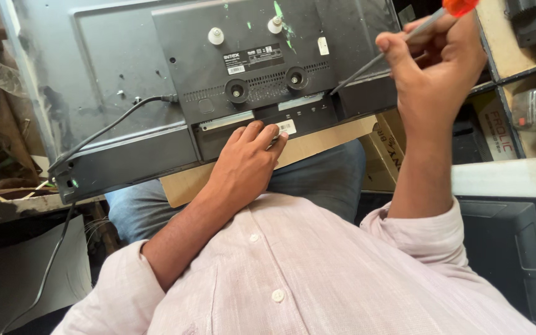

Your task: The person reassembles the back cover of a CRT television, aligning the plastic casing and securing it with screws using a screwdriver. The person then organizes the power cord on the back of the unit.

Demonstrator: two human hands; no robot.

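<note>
Screwdriver point(404, 40) gripped in right hand point(435, 68); left hand point(249, 158) flat on television back point(156, 74).

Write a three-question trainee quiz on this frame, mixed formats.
1. True or false: the screwdriver tip sits at the lower right corner of the raised back panel.
2. Which hand holds the screwdriver?
A. right hand
B. left hand
3. Fill in: the left hand rests on the television's ____ edge, over the cardboard.

Key: 1 true; 2 A; 3 lower.
</note>
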